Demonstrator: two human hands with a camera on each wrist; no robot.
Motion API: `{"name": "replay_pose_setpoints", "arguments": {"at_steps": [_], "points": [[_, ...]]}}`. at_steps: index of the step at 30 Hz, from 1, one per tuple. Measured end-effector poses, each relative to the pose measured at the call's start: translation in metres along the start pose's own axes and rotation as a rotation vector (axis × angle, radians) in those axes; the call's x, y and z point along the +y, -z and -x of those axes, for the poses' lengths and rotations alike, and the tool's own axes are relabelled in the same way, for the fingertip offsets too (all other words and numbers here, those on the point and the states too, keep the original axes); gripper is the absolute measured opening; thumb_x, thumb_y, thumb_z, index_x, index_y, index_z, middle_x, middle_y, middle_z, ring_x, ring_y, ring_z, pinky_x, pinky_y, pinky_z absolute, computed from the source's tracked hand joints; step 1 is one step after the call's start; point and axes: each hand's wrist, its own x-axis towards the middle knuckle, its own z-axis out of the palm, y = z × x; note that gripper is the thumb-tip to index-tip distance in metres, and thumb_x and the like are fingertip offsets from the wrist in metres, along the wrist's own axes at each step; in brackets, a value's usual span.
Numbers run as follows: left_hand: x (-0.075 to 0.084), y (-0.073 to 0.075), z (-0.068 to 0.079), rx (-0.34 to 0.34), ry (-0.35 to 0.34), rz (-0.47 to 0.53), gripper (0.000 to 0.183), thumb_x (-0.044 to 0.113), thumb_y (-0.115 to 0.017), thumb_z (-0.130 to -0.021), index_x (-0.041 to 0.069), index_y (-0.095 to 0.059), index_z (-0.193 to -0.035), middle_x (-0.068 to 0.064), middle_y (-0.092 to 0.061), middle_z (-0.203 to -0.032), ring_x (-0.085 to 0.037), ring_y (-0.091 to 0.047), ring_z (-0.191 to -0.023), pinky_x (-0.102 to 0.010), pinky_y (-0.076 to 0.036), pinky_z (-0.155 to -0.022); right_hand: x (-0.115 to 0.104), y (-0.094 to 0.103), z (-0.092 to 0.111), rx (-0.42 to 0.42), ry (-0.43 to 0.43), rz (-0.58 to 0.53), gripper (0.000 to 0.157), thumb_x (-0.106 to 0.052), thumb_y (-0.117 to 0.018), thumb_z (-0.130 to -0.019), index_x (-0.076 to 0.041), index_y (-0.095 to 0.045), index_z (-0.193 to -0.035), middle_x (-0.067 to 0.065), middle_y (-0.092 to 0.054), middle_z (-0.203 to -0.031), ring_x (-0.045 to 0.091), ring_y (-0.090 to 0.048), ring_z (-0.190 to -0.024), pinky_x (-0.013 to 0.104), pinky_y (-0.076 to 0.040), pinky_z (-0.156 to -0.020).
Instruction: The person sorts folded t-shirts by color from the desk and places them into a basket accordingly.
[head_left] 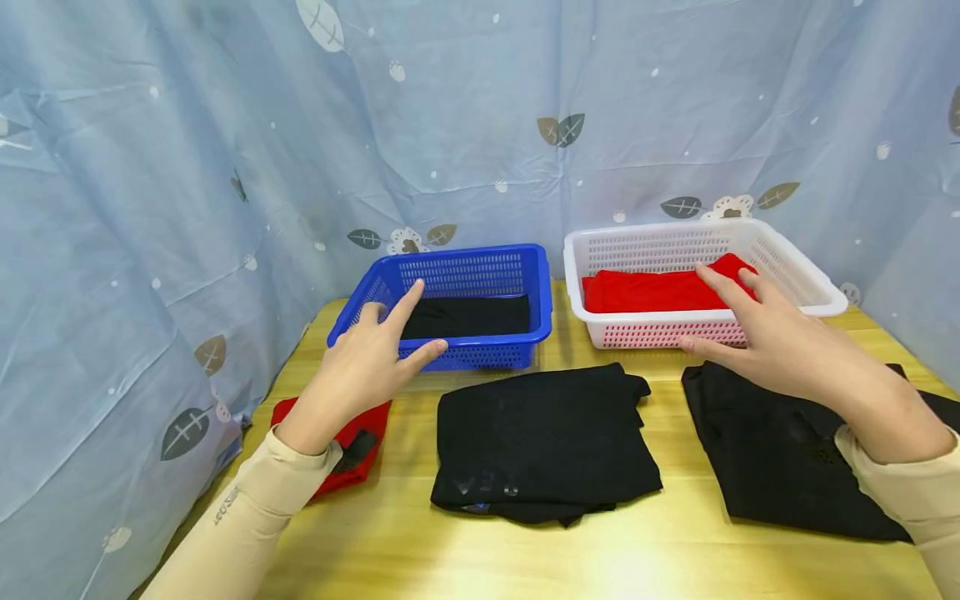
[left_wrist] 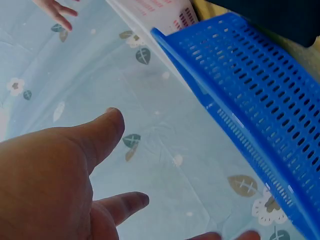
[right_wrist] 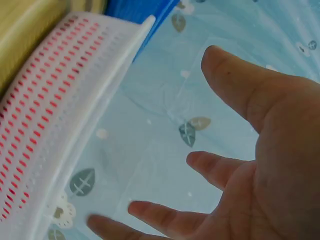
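My left hand (head_left: 367, 362) hovers in front of the blue basket (head_left: 536, 333), fingers spread and nothing in them. Inside that basket lies folded black cloth (head_left: 472, 317). My right hand (head_left: 780, 342) is held before the white basket (head_left: 817, 308), its fingers apart and holding nothing. Red cloth (head_left: 652, 292) lies in the white basket. Between the hands a folded black garment (head_left: 543, 442) lies flat on the table. Beneath the right forearm is another black garment (head_left: 787, 467), partly hidden. A red garment with a dark patch (head_left: 375, 454) sits under the left wrist, mostly covered.
Both baskets stand side by side at the back of the wooden table (head_left: 525, 558). A light blue curtain (head_left: 465, 125) with leaf prints hangs right behind them and along the left and right sides.
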Motion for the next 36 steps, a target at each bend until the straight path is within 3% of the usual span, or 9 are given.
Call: {"name": "replay_pose_setpoints", "arguments": {"at_steps": [2,4,8,11,13,16,21,25,36], "points": [[-0.001,-0.003,0.005,0.019,-0.048,0.008,0.090,0.063,-0.060,-0.104,0.032,-0.014,-0.174,-0.031,-0.058,-0.142,-0.045,-0.066,-0.112,-0.060,-0.059,-0.083,-0.001,-0.001,0.002,-0.010,0.020,0.000,0.112,-0.063,-0.071,-0.097,-0.014,-0.006,-0.174,0.041,-0.019,-0.168,0.061,-0.033,-0.145,0.081,-0.044,-0.102],[-0.002,-0.006,0.010,0.026,-0.093,0.031,0.088,0.058,-0.065,-0.103,0.028,-0.020,-0.174,-0.024,-0.069,-0.109,-0.035,-0.066,-0.089,-0.046,-0.055,-0.067,-0.004,-0.006,0.003,-0.023,0.061,-0.011,0.110,-0.061,-0.073,-0.096,-0.013,-0.011,-0.174,0.039,-0.033,-0.162,0.055,-0.048,-0.136,0.076,-0.051,-0.099],[-0.007,-0.017,0.023,-0.027,-0.170,0.101,0.084,0.047,-0.073,-0.101,0.025,-0.031,-0.171,0.000,-0.056,-0.064,-0.017,-0.052,-0.056,-0.032,-0.041,-0.054,-0.013,-0.026,0.004,-0.071,0.163,-0.070,0.101,-0.056,-0.076,-0.096,-0.012,-0.025,-0.171,0.028,-0.061,-0.145,0.025,-0.072,-0.101,0.053,-0.062,-0.089],[-0.008,-0.029,0.031,-0.128,-0.204,0.186,0.083,0.044,-0.077,-0.099,0.025,-0.037,-0.169,0.006,-0.057,-0.065,-0.010,-0.051,-0.054,-0.029,-0.045,-0.054,-0.018,-0.043,0.006,-0.181,0.172,-0.142,0.095,-0.055,-0.075,-0.097,-0.017,-0.028,-0.171,0.023,-0.068,-0.133,0.010,-0.071,-0.075,0.046,-0.059,-0.085],[-0.007,-0.038,0.034,-0.192,-0.195,0.227,0.083,0.043,-0.079,-0.098,0.025,-0.039,-0.168,0.005,-0.061,-0.070,-0.010,-0.055,-0.059,-0.029,-0.048,-0.058,-0.021,-0.054,0.007,-0.261,0.156,-0.190,0.093,-0.054,-0.075,-0.098,-0.020,-0.028,-0.171,0.022,-0.070,-0.127,0.009,-0.071,-0.067,0.053,-0.058,-0.091],[-0.007,-0.054,0.035,-0.257,-0.166,0.251,0.086,0.043,-0.081,-0.095,0.026,-0.039,-0.168,0.001,-0.063,-0.074,-0.012,-0.058,-0.067,-0.029,-0.050,-0.061,-0.025,-0.066,0.008,-0.354,0.122,-0.275,0.091,-0.050,-0.075,-0.099,-0.024,-0.026,-0.171,0.029,-0.063,-0.139,0.011,-0.072,-0.059,0.058,-0.057,-0.098],[-0.008,-0.079,0.034,-0.341,-0.148,0.289,0.091,0.045,-0.083,-0.093,0.024,-0.037,-0.169,0.001,-0.059,-0.068,-0.012,-0.054,-0.060,-0.028,-0.046,-0.057,-0.028,-0.083,0.002,-0.426,0.120,-0.395,0.092,-0.043,-0.079,-0.097,-0.025,-0.027,-0.171,0.025,-0.060,-0.137,0.019,-0.071,-0.054,0.037,-0.063,-0.072],[-0.010,-0.089,0.032,-0.366,-0.141,0.356,0.090,0.045,-0.082,-0.094,0.024,-0.037,-0.168,0.003,-0.052,-0.060,-0.011,-0.046,-0.052,-0.027,-0.041,-0.051,-0.028,-0.090,-0.007,-0.447,0.113,-0.472,0.091,-0.038,-0.080,-0.097,-0.025,-0.028,-0.170,0.019,-0.060,-0.124,0.023,-0.071,-0.055,0.038,-0.062,-0.057],[-0.017,-0.103,0.024,-0.406,-0.092,0.563,0.082,0.034,-0.088,-0.089,0.028,-0.049,-0.161,-0.006,-0.055,-0.076,-0.017,-0.051,-0.063,-0.027,-0.038,-0.055,-0.019,-0.099,-0.021,-0.534,0.034,-0.653,0.086,-0.038,-0.079,-0.099,-0.034,-0.030,-0.169,0.018,-0.057,-0.118,0.029,-0.074,-0.063,0.031,-0.054,-0.052]]}}
